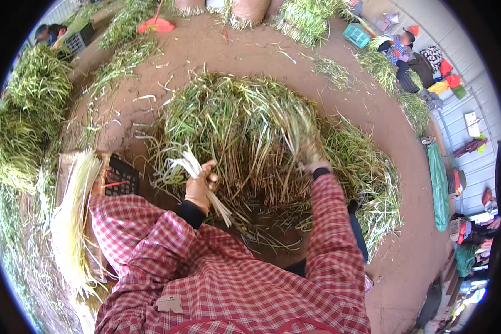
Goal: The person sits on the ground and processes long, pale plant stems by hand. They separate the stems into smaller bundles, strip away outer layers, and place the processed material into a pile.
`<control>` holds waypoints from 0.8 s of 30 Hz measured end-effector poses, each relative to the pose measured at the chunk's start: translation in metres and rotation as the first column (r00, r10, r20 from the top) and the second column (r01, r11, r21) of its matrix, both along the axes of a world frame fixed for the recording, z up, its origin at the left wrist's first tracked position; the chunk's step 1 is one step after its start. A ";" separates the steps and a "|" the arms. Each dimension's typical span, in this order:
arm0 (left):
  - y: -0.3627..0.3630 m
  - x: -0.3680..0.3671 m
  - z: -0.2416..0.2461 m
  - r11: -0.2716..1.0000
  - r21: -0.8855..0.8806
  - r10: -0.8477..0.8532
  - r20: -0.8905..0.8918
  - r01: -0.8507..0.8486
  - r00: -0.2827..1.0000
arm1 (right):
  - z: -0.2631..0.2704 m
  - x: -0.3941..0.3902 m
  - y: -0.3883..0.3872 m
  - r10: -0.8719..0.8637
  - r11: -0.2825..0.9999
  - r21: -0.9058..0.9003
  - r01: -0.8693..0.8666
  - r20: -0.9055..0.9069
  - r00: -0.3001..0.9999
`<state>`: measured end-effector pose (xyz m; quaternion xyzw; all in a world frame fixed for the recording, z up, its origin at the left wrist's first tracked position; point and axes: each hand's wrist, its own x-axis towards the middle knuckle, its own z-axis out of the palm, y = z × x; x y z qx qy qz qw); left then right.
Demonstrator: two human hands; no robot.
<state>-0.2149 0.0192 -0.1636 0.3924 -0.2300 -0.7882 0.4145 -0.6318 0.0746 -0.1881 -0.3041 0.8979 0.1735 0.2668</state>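
My left hand [199,187], gloved, is closed around a small bunch of pale, stripped stalks [220,207]. Their whitish ends stick out above and below the fist. At the right side of a large heap of green leafy stalks [234,121], my right hand [315,163] is blurred by motion. Blurred stalks and leaves lie around its fingers, so its grip cannot be made out. The heap's brownish stem ends face me. To my left, a long bundle of cleaned pale stalks [76,208] lies on a board beside a black plastic crate [121,175].
More leafy stalks [367,175] curve around on the right, and tall piles [33,108] stand at the left. A red dustpan-like tool [155,25] and a teal crate [356,35] are farther off. Another person [401,48] sits by the wall at upper right.
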 end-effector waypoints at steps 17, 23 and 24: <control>-0.016 0.010 0.015 0.982 0.060 0.189 -0.178 -0.181 0.966 | -0.011 0.105 0.035 0.120 0.956 -0.264 -0.131 -0.055 0.991; -0.017 0.009 0.012 0.978 0.012 0.204 -0.212 -0.206 0.956 | 0.020 0.084 0.026 0.262 0.872 -0.339 -0.354 -0.289 0.921; -0.015 0.006 0.011 0.981 0.041 0.196 -0.192 -0.192 0.962 | 0.027 0.085 0.021 0.205 0.842 -0.456 -0.288 -0.222 0.953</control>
